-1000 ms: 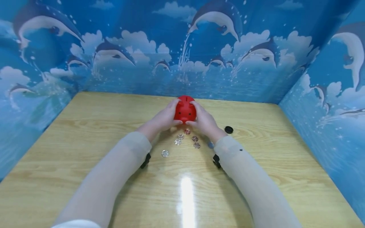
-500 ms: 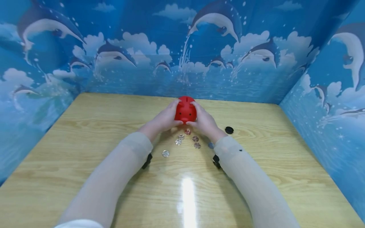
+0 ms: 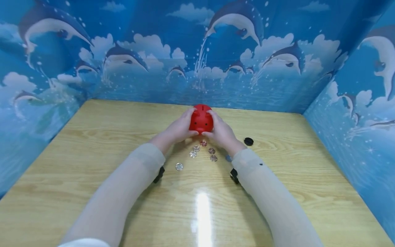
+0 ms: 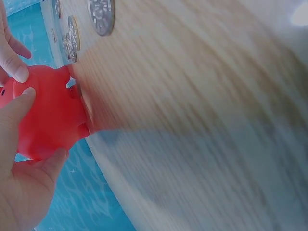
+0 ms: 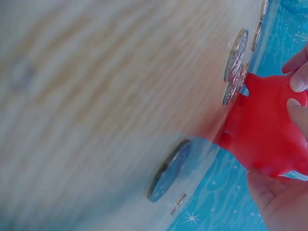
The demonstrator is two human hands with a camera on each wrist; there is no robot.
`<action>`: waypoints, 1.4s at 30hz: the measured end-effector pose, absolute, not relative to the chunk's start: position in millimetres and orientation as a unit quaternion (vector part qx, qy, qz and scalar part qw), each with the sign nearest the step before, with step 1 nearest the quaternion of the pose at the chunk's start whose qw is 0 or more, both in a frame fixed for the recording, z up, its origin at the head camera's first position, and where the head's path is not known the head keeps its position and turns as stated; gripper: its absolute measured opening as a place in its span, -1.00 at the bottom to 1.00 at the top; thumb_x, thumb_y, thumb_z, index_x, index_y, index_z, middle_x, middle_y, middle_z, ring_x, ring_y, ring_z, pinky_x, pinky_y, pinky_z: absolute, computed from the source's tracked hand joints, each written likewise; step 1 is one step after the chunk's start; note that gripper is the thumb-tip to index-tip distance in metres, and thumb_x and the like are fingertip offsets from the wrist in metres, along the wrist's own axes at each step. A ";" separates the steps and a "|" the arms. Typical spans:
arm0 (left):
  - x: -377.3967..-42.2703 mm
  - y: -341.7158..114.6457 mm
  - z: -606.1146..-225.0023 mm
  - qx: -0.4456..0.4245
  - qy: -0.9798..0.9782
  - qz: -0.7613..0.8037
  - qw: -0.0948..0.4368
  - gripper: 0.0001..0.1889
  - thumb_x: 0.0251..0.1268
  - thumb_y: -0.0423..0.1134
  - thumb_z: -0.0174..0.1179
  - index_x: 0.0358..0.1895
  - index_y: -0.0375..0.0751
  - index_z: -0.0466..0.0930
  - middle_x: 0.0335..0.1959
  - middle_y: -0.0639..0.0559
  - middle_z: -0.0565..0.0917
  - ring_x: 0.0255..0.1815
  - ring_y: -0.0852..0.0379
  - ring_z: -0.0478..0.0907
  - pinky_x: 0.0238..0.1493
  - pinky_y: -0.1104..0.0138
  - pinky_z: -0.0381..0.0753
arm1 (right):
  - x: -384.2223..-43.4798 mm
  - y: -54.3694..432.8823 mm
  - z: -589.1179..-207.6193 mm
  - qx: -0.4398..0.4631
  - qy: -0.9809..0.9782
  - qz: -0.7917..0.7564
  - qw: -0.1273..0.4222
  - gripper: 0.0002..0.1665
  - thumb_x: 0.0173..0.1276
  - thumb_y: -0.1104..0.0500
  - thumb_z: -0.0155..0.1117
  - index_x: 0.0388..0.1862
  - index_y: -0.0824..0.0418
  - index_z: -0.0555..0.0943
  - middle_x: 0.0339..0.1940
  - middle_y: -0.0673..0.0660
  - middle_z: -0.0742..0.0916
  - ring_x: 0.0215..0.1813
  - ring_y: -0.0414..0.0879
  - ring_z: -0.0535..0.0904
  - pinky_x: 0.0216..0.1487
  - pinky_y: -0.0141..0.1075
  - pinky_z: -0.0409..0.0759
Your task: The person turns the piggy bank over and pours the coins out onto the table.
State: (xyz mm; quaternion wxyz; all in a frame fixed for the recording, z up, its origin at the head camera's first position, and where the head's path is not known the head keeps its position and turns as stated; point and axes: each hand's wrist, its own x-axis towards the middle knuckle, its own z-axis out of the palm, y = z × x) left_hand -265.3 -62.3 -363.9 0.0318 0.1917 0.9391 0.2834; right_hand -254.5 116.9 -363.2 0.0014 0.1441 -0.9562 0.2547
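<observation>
A red piggy bank (image 3: 201, 120), slot on top and two black eyes facing me, stands near the table's back edge. My left hand (image 3: 178, 128) holds its left side, thumb at the front low down and fingers reaching back. On the opposite side my right hand (image 3: 223, 131) grips it the same way. In the left wrist view the piggy bank's short feet (image 4: 83, 130) meet the wood, with the left hand's thumb and a finger against its body. The right wrist view shows the right hand (image 5: 281, 204) pressed to the red body (image 5: 269, 125).
Several shiny coins (image 3: 193, 154) lie scattered on the wooden table (image 3: 117, 137) between my forearms. One bluish coin (image 3: 228, 158) is beside the right wrist. Farther right sits a black ridged disc (image 3: 248, 141). A blue dolphin-print backdrop (image 3: 139, 75) rises behind and beside the table.
</observation>
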 end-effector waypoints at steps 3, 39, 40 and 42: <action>-264.9 -61.8 -362.5 0.192 0.940 0.280 0.031 -0.06 0.13 -0.12 0.32 0.44 -0.14 -0.15 0.37 -0.13 0.17 0.27 -0.12 0.29 0.20 0.03 0.36 | -254.4 117.5 -362.3 0.143 -0.956 0.255 0.001 0.05 0.15 0.00 0.40 0.47 0.09 0.00 0.40 0.17 0.30 0.27 0.10 0.36 0.21 -0.03 0.38; -261.3 -63.0 -357.0 0.186 0.952 0.239 0.037 -0.03 0.12 -0.08 0.33 0.46 -0.11 -0.17 0.40 -0.10 0.17 0.22 -0.12 0.36 0.14 0.03 0.42 | -250.0 118.3 -355.7 0.150 -0.960 0.237 -0.026 0.07 0.21 0.01 0.35 0.51 0.06 -0.11 0.42 0.19 0.26 0.30 0.13 0.32 0.23 0.00 0.35; -261.0 -63.2 -356.1 0.186 0.952 0.238 0.038 -0.03 0.12 -0.09 0.33 0.47 -0.09 -0.17 0.40 -0.11 0.17 0.22 -0.12 0.35 0.14 0.03 0.42 | -249.8 118.9 -354.8 0.151 -0.959 0.240 -0.029 0.09 0.21 0.02 0.35 0.51 0.04 -0.14 0.43 0.18 0.25 0.30 0.14 0.32 0.22 0.01 0.35; -260.2 -63.6 -354.1 0.188 0.953 0.233 0.039 0.00 0.12 -0.09 0.33 0.48 -0.05 -0.22 0.41 -0.12 0.16 0.22 -0.14 0.35 0.13 0.02 0.42 | -249.5 120.3 -353.2 0.152 -0.958 0.240 -0.035 0.15 0.22 0.03 0.34 0.52 -0.02 -0.24 0.45 0.16 0.22 0.30 0.13 0.33 0.21 0.00 0.37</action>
